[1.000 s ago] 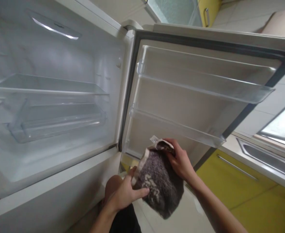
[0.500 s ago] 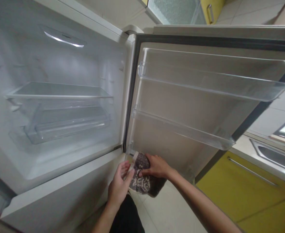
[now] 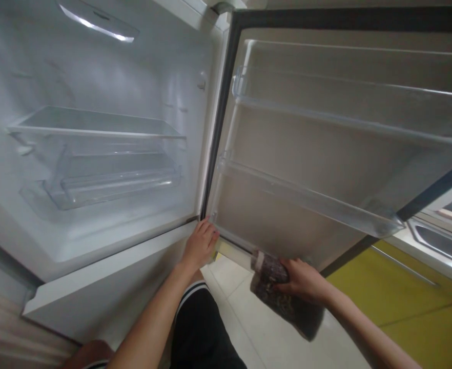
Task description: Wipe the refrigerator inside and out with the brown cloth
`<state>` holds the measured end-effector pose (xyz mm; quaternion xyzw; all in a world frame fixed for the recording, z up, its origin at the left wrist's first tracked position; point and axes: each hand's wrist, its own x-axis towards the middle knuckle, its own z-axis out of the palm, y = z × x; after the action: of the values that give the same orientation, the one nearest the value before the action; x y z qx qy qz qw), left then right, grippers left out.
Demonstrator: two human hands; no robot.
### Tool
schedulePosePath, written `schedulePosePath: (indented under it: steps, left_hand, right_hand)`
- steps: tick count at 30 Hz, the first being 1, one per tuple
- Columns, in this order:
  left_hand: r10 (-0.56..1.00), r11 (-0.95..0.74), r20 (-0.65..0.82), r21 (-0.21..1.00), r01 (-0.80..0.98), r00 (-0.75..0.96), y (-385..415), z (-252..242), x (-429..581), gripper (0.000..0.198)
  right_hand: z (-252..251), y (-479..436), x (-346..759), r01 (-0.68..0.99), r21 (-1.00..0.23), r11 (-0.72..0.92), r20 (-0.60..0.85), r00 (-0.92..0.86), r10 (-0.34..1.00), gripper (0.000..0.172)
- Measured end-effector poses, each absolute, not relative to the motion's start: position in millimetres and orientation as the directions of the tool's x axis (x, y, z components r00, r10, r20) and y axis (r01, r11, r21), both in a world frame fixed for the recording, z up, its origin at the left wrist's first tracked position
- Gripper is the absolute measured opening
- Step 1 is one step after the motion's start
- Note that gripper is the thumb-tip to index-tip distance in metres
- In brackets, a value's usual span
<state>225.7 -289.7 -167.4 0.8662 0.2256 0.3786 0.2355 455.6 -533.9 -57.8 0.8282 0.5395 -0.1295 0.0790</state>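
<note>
My right hand (image 3: 301, 279) is closed around a dark brown patterned cloth (image 3: 266, 279) with a pale edge, at the bottom of the open refrigerator door (image 3: 287, 215). Part of the cloth hangs below the door. Near the hinge, my left hand (image 3: 201, 242) has its fingers curled over the end of the clear bottom door shelf (image 3: 229, 238). The fingers partly hide that corner. Above are two more clear door shelves, a middle one (image 3: 306, 193) and an upper one (image 3: 326, 110).
To the left, the refrigerator compartment (image 3: 134, 82) holds a glass shelf (image 3: 99, 123) and a clear plastic tray (image 3: 122, 187). A yellow cabinet (image 3: 395, 287) and a sink (image 3: 445, 243) stand beyond the door. My knee (image 3: 199, 318) is below, over the tiled floor (image 3: 241, 297).
My right hand has carried the cloth to the right, away from the hinge. My left hand has moved up to the shelf's hinge end. The view has shifted closer.
</note>
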Motion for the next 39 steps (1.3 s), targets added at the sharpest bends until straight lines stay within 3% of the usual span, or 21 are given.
schedulePosePath:
  steps: [2,4,11,16,20,23,27,32,36,39]
  left_hand:
    - [0.573,-0.768,0.551,0.620,0.161,0.607,-291,-166,229,0.040]
    - [0.588,-0.740,0.545,0.662,0.124,0.598,-292,-164,233,0.042]
    - [0.673,-0.657,0.482,0.738,0.155,0.561,-289,-165,241,0.062]
    - [0.660,-0.661,0.469,0.734,0.156,0.588,-289,-165,237,0.059]
    - [0.616,-0.703,0.474,0.691,0.168,0.630,-295,-161,234,0.049]
    - [0.592,-0.724,0.468,0.667,0.178,0.656,-297,-156,237,0.048]
    - [0.595,-0.731,0.468,0.654,0.197,0.654,-299,-150,244,0.050]
    - [0.597,-0.754,0.469,0.604,0.257,0.650,-299,-148,251,0.048]
    - [0.593,-0.774,0.481,0.564,0.290,0.646,-299,-150,253,0.041]
    - [0.594,-0.778,0.488,0.551,0.301,0.640,-300,-153,253,0.031]
  right_hand:
    - [-56,-540,460,0.897,0.086,-0.433,-0.282,0.438,0.853,0.046]
    - [-56,-520,449,0.908,0.102,-0.406,-0.235,0.419,0.877,0.046]
    - [-69,-392,363,0.976,0.028,-0.216,0.017,0.215,0.976,0.041]
    - [-76,-416,373,0.993,0.007,-0.121,0.099,0.119,0.988,0.036]
    - [-126,-504,428,0.997,0.073,-0.030,0.268,0.009,0.963,0.045]
    - [-186,-553,462,0.981,0.137,-0.139,0.431,0.067,0.900,0.047]
    - [-239,-527,450,0.959,0.157,-0.234,0.440,0.145,0.886,0.033]
    - [-244,-409,386,0.981,0.147,0.127,0.386,-0.175,0.906,0.033]
    - [-244,-379,381,0.951,0.001,0.308,0.446,-0.276,0.851,0.036]
    - [-253,-412,406,0.924,-0.165,0.345,0.519,-0.216,0.827,0.034]
